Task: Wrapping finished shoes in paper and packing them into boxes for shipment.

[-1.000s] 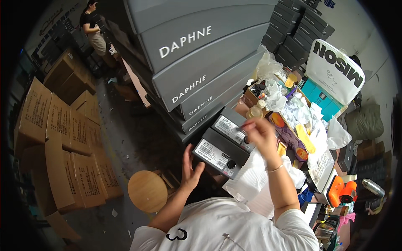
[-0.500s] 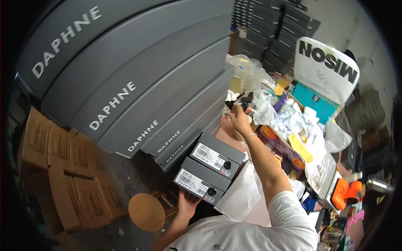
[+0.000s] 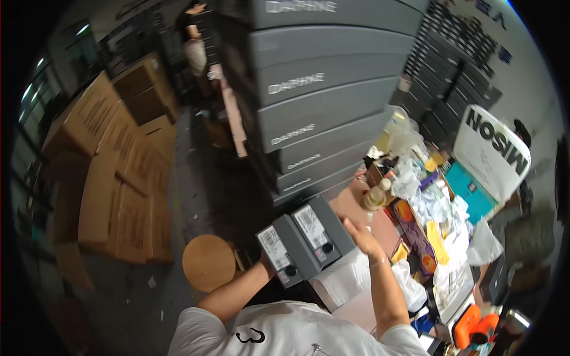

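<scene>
Two grey shoe boxes, a nearer-left shoe box and a right shoe box, sit side by side in front of my body, with white labels and round black dots on their ends. My left hand grips the left box from its outer side, its fingers mostly hidden behind the box. My right hand is against the right box's outer side, thumb and fingers along its edge. Just beyond stands a tall stack of grey shoe boxes. White paper lies under and beside my right forearm.
Brown cartons are stacked at left, near a round wooden stool. On the pink table stand small bottles and a patterned box filled with crumpled plastic. Orange objects lie lower right. A person stands far back left.
My right hand has come back from the cluttered table to the side of the boxes. The two boxes have turned. The view has swung left, bringing more cartons and the person into sight.
</scene>
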Action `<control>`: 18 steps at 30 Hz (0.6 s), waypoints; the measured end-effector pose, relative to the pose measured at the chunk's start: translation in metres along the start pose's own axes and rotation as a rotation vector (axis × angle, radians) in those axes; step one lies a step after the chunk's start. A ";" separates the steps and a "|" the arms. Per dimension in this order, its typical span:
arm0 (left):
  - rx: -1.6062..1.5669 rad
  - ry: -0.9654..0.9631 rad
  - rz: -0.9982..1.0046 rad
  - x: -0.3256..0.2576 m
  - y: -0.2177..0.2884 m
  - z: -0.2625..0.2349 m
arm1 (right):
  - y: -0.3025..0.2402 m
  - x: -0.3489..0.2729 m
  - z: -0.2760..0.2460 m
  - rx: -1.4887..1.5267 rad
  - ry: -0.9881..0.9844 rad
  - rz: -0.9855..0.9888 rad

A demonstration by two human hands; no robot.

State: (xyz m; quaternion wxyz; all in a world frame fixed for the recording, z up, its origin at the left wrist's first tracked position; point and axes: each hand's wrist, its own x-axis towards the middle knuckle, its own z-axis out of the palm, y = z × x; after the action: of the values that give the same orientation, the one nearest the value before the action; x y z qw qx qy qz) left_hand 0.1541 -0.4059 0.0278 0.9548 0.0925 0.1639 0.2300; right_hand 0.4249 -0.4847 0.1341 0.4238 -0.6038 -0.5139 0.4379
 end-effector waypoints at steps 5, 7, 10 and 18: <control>-0.058 0.007 0.018 -0.114 -0.022 0.016 | -0.044 -0.059 0.087 -0.343 -0.030 -0.186; -0.075 0.037 0.047 -0.159 -0.021 0.016 | -0.064 -0.074 0.125 -0.366 -0.050 -0.224; -0.095 0.064 0.122 -0.213 0.001 0.012 | -0.098 -0.087 0.173 -0.498 -0.066 -0.298; -0.143 -0.030 0.278 -0.304 0.106 -0.034 | -0.174 -0.084 0.318 -0.768 -0.041 -0.533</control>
State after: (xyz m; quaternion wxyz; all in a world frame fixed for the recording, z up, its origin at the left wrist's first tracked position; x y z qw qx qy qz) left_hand -0.1568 -0.4526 0.1052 0.9203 0.0496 0.1186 0.3695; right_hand 0.0675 -0.5290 0.2277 0.2569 -0.5550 -0.7844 0.1036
